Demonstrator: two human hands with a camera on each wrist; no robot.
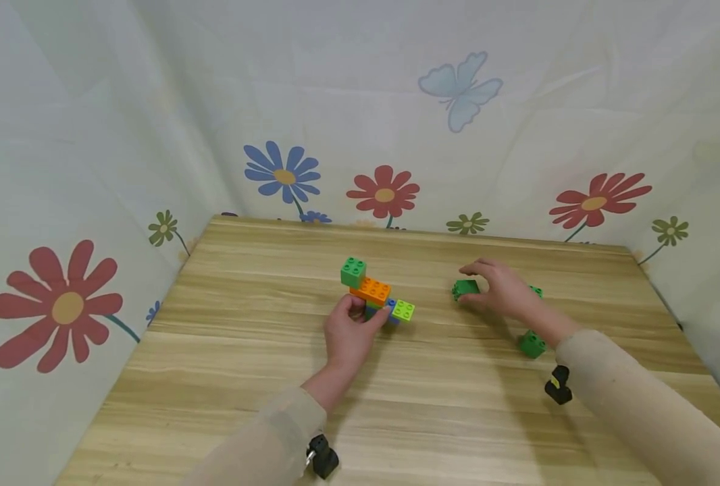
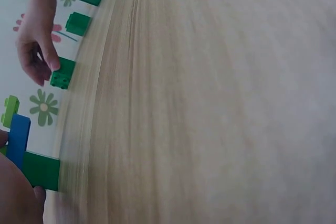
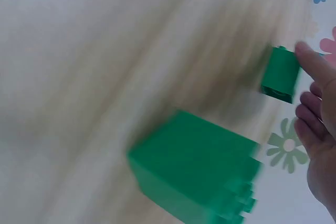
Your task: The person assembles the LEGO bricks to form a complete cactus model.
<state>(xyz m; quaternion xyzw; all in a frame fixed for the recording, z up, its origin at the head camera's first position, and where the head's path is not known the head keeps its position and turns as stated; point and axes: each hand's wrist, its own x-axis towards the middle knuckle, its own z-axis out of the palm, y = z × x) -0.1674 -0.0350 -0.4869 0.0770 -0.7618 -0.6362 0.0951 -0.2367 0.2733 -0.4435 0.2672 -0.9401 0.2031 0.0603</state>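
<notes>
Where your right hand (image 1: 496, 290) arches over the green building brick (image 1: 468, 290), the brick lies on its side on the wood-grain table (image 1: 427, 418), to the right of the joined bricks. Its studs point left, towards those bricks, and its hollow underside faces right. Its longer line appears to run from studs to hollow, roughly across the table, though foreshortening leaves this uncertain.

Your right thumb is at the brick's near side and seems to touch it; the fingers are spread and curved, with a gap at the far side. The advisable grip is thumb and forefinger on the opposite plain sides, leaving studs and hollow uncovered (a fingertip over either would hinder any coupling). Level the pinch before lifting, lest the brick roll.

Your left hand (image 1: 350, 331) pinches the joined bricks low down. There, an orange brick (image 1: 376, 290) slants from far left to near right, a lighter green brick (image 1: 352, 272) sits on its far-left end, and a lime brick (image 1: 404, 310) stands at the right, above a blue brick (image 2: 19, 139). Steady support is recommended at this point.

Further right, two loose green bricks (image 1: 532, 344) lie near your right forearm, one partly hidden behind the wrist. The flowered cloth (image 1: 336, 101) stands beyond.
</notes>
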